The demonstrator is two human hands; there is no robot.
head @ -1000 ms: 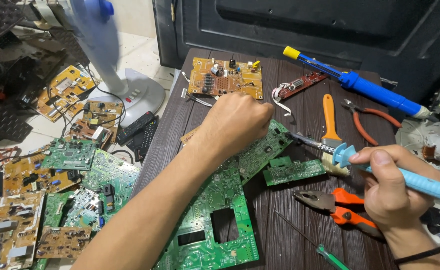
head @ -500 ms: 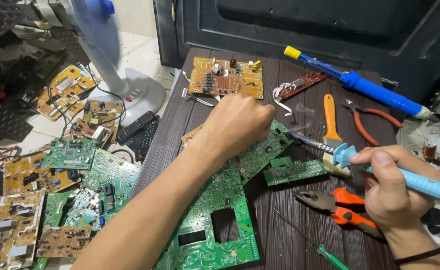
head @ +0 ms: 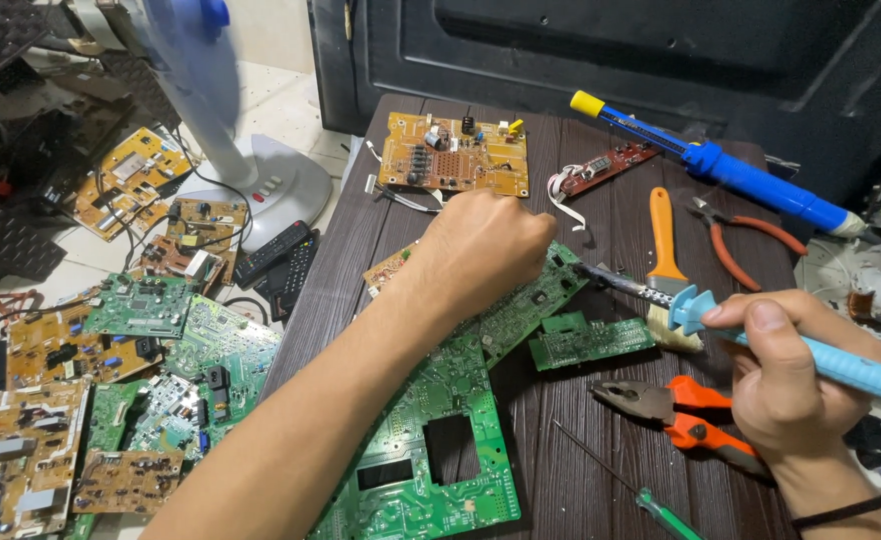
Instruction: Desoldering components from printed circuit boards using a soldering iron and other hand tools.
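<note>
My left hand [head: 486,250] is closed over the upper end of a large green circuit board [head: 441,420] lying on a dark wooden table [head: 601,480]; what the fingers grip is hidden. My right hand [head: 791,375] holds a light blue soldering iron [head: 751,330], its metal tip pointing left toward the board's upper right edge, close to my left hand. A small green board [head: 591,342] lies just below the tip.
An orange-handled brush [head: 666,250], orange pliers [head: 691,415], red-handled cutters [head: 751,240], a blue desoldering pump [head: 731,165], a green screwdriver [head: 661,510], a brown board [head: 456,155] and a small red board [head: 606,165] lie on the table. Several boards, remotes and a fan base [head: 261,185] cover the floor at left.
</note>
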